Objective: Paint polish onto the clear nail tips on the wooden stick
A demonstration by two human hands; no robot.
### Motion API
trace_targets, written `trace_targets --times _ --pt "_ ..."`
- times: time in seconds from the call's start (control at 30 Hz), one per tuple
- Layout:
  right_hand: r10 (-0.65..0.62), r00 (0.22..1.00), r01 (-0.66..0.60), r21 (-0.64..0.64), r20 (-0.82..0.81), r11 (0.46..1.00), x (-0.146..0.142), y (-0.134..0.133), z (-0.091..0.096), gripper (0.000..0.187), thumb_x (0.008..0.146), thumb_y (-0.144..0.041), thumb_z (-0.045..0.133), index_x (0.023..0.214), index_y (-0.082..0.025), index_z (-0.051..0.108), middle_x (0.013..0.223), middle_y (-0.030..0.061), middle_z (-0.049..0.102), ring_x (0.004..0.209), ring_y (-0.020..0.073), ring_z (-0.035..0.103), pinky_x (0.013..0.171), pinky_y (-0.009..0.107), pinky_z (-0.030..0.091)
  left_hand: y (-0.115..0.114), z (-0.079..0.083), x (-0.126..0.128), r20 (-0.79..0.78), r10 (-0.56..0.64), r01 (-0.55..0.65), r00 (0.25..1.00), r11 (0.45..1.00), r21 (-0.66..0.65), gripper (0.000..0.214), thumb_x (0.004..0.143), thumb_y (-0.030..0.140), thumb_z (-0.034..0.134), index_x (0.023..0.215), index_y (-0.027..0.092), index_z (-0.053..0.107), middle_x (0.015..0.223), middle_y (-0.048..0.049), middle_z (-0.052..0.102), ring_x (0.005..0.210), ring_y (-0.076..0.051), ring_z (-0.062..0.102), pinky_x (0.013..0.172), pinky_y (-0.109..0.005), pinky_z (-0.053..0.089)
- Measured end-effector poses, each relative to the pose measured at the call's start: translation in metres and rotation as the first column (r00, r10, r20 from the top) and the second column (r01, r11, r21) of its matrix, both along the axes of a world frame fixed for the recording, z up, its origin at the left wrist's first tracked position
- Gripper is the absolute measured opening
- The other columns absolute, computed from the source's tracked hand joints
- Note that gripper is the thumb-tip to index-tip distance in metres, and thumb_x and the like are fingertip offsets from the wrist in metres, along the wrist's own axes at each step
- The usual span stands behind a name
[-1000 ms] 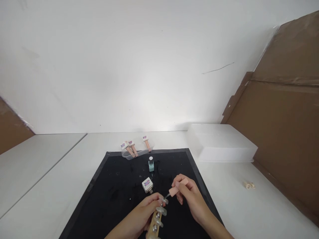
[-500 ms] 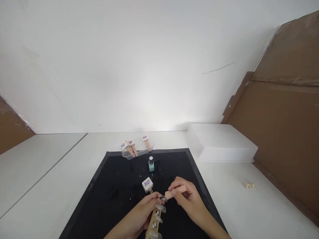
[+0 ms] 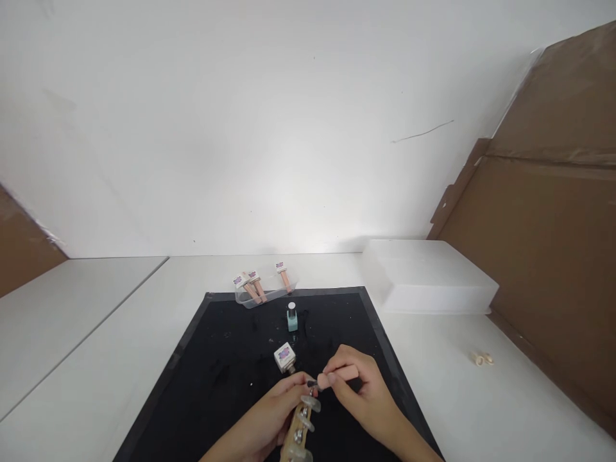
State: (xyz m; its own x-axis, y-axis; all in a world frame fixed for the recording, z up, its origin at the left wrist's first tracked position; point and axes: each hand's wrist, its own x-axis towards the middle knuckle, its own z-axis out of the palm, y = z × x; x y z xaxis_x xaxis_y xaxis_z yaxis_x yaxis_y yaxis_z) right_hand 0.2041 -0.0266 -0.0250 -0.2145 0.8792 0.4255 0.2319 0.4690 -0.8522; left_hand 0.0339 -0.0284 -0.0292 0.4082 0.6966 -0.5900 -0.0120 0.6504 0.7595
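My left hand (image 3: 269, 420) is closed around a wooden stick (image 3: 294, 436) that carries several clear false nail tips (image 3: 310, 403). My right hand (image 3: 359, 391) pinches a pink brush handle (image 3: 337, 377), held almost level, its dark brush tip touching the topmost nail tip. Both hands hover over the near part of a black mat (image 3: 221, 372). Just beyond my left hand lies a small white square bottle (image 3: 284, 357) with a coloured label. Farther back on the mat stands a light blue polish bottle (image 3: 291, 317).
A clear shallow tray (image 3: 262, 295) with three pink-handled brushes sits at the mat's far edge. A translucent plastic box (image 3: 423, 277) rests at the right on the white table. Small beige rings (image 3: 482, 358) lie farther right. Brown cardboard (image 3: 553, 224) leans along the right side.
My right hand has lowered the pink handle from a slanted to a nearly level position and moved it left onto the top nail tip. The left hand shifted slightly.
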Motion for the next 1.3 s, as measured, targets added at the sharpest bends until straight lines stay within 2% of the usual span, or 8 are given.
trace_targets --times 0.13,0.33,0.53,0.7,0.9,1.0,1.13,1.3 --pt "-0.057 0.998 0.056 -0.013 -0.032 0.998 0.0 0.0 0.0 0.021 0.079 -0.01 0.049 0.061 -0.018 0.056 0.06 -0.0004 0.054 0.054 0.0135 0.052 0.053 0.024 0.038 0.0 -0.002 -0.001 0.014 -0.031 0.03 0.999 0.999 0.016 0.027 0.064 0.042 0.063 0.075 0.019 0.054 0.056 0.0074 0.039 0.05 -0.006 0.036 0.047 -0.017 0.026" --pt "0.01 1.0 -0.01 0.008 -0.009 1.0 0.0 -0.001 0.002 0.011 0.077 -0.012 0.053 0.076 -0.017 0.063 0.066 0.0012 0.057 0.059 0.0154 0.053 0.055 0.026 0.039 -0.001 -0.009 -0.001 0.011 0.03 -0.03 0.999 0.999 -0.028 0.027 0.063 0.041 0.066 0.073 0.019 0.054 0.061 0.0061 0.044 0.053 -0.006 0.039 0.05 -0.017 0.03" --pt "-0.048 0.998 0.045 -0.069 -0.046 0.997 0.0 0.0 -0.002 0.021 0.081 -0.012 0.049 0.063 -0.018 0.058 0.062 -0.0005 0.055 0.058 0.0135 0.053 0.055 0.024 0.039 -0.001 -0.007 -0.002 0.047 -0.036 0.035 0.998 0.999 0.012 0.023 0.068 0.039 0.062 0.076 0.019 0.054 0.058 0.0069 0.04 0.051 -0.006 0.035 0.048 -0.016 0.028" --pt "-0.038 0.999 0.037 -0.046 -0.03 0.998 0.0 0.001 -0.001 0.012 0.08 -0.015 0.053 0.074 -0.017 0.063 0.065 0.0002 0.057 0.06 0.0144 0.053 0.056 0.025 0.039 -0.001 -0.004 -0.001 0.007 -0.026 0.026 1.0 1.0 0.0 0.024 0.067 0.04 0.061 0.077 0.019 0.054 0.06 0.0062 0.042 0.052 -0.006 0.038 0.049 -0.017 0.028" --pt "-0.079 0.992 0.066 -0.128 -0.094 0.989 -0.001 0.001 0.0 0.024 0.075 -0.01 0.049 0.053 -0.018 0.051 0.054 -0.0023 0.052 0.05 0.0126 0.051 0.05 0.023 0.038 -0.001 0.002 -0.002 0.002 -0.063 0.063 0.998 0.997 0.037 0.027 0.065 0.044 0.061 0.074 0.019 0.053 0.056 0.0075 0.037 0.05 -0.006 0.033 0.047 -0.018 0.023" --pt "-0.098 0.989 0.087 -0.105 -0.109 0.991 0.0 0.0 0.001 0.022 0.077 -0.011 0.049 0.056 -0.018 0.054 0.056 -0.0019 0.053 0.052 0.0132 0.052 0.051 0.023 0.039 -0.001 0.005 -0.003 -0.003 -0.06 0.06 0.998 0.997 0.047 0.029 0.064 0.045 0.061 0.074 0.019 0.054 0.057 0.0072 0.038 0.051 -0.007 0.034 0.048 -0.019 0.023" --pt "-0.071 0.997 0.07 -0.026 -0.043 0.997 0.0 0.0 0.002 0.016 0.079 -0.014 0.052 0.067 -0.018 0.061 0.062 0.0002 0.059 0.057 0.0147 0.054 0.055 0.025 0.041 -0.001 0.005 -0.002 -0.005 -0.021 0.021 1.0 1.0 0.001 0.03 0.062 0.045 0.063 0.074 0.02 0.053 0.057 0.0071 0.039 0.051 -0.007 0.035 0.049 -0.019 0.022" --pt "-0.083 0.994 0.079 -0.061 -0.065 0.995 -0.001 0.0 0.002 0.024 0.074 -0.009 0.05 0.053 -0.018 0.051 0.054 -0.002 0.053 0.049 0.0127 0.052 0.049 0.023 0.038 0.0 0.003 -0.002 0.027 -0.061 0.06 0.998 0.997 0.044 0.028 0.064 0.043 0.062 0.075 0.019 0.051 0.055 0.0081 0.035 0.049 -0.006 0.03 0.048 -0.019 0.021"
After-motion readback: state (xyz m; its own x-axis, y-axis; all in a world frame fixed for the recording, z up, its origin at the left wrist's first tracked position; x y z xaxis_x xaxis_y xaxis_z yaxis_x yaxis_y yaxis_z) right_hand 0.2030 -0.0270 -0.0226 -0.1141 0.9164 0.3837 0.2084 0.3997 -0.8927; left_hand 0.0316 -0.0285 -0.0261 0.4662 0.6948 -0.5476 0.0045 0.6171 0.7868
